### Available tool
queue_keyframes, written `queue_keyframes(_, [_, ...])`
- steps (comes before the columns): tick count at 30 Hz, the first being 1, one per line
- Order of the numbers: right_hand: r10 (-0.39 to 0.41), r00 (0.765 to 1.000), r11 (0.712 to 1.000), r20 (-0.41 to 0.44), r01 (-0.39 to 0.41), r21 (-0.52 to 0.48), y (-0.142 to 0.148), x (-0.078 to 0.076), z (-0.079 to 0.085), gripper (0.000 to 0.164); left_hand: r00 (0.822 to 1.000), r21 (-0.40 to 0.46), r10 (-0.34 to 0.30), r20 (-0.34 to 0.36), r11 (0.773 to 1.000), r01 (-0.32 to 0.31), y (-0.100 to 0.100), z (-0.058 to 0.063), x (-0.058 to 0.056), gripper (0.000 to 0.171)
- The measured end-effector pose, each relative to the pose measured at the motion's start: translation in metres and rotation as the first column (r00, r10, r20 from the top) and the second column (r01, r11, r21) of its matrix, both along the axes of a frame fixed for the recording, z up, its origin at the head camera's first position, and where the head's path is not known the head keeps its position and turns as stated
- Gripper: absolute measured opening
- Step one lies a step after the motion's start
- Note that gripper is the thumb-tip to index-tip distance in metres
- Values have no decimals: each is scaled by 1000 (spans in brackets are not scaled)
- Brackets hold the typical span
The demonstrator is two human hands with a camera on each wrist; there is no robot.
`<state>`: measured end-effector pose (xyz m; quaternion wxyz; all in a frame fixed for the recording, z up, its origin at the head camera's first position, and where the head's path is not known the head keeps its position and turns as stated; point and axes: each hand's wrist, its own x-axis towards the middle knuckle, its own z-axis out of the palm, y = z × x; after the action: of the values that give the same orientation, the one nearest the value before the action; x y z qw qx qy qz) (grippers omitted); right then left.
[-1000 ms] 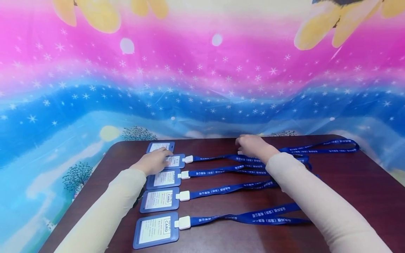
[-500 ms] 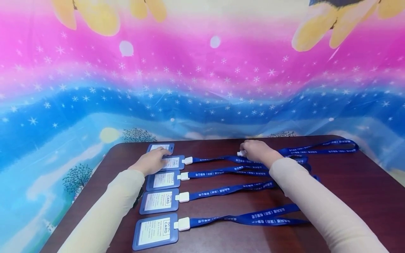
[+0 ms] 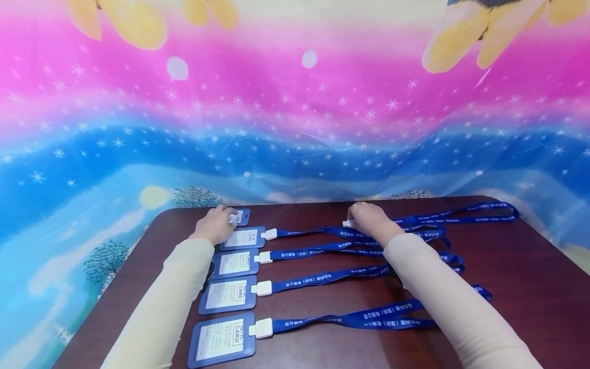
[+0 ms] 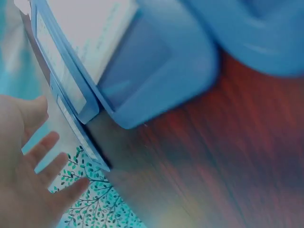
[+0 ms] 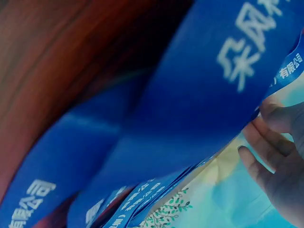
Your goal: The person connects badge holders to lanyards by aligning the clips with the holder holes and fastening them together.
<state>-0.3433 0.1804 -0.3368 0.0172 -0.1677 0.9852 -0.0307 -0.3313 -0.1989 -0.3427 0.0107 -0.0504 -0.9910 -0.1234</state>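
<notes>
At the back left of the table, my left hand (image 3: 213, 225) is at the left end of the farthest blue ID card holder (image 3: 246, 215), partly covering it. The left wrist view shows its fingers (image 4: 52, 166) spread and loosely extended past the holders' edges; contact is unclear. My right hand (image 3: 370, 220) pinches a blue lanyard with white lettering near its white clip (image 3: 347, 224). That clip is apart from the farthest holder. The lanyard's loop (image 3: 504, 210) lies out to the right. In the right wrist view, a blurred blue strap (image 5: 190, 90) fills the foreground.
Several more blue card holders (image 3: 221, 340) line the left side of the dark wooden table (image 3: 313, 351), each clipped to a lanyard (image 3: 387, 315) running rightward. Some straps lie under the right forearm. A printed cloth (image 3: 295, 128) hangs behind the back edge.
My left hand has shifted left and away, off the second-farthest holder to the farthest one's left end. The right hand has barely moved, still pinching the lanyard. The head view has shifted slightly.
</notes>
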Motion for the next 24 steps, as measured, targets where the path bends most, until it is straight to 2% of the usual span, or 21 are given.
queue_keyframes(6, [-16,1000,999,-4,16,-29,-2,1,2,13,995,32,99,-5,995,-99,2,-1,-10,43])
queue_keyframes(12, [-15,1000,999,-8,15,-29,-4,4,1,12,982,63,159,100,984,-165,7,-6,-11,51])
queue_keyframes(17, [-14,1000,1000,-14,13,-26,-4,4,-1,8,974,46,172,146,983,-180,10,-6,-10,55])
queue_keyframes(24, [-18,1000,1000,-22,18,-24,-3,0,-1,9,975,29,158,157,986,-165,24,-3,-14,57])
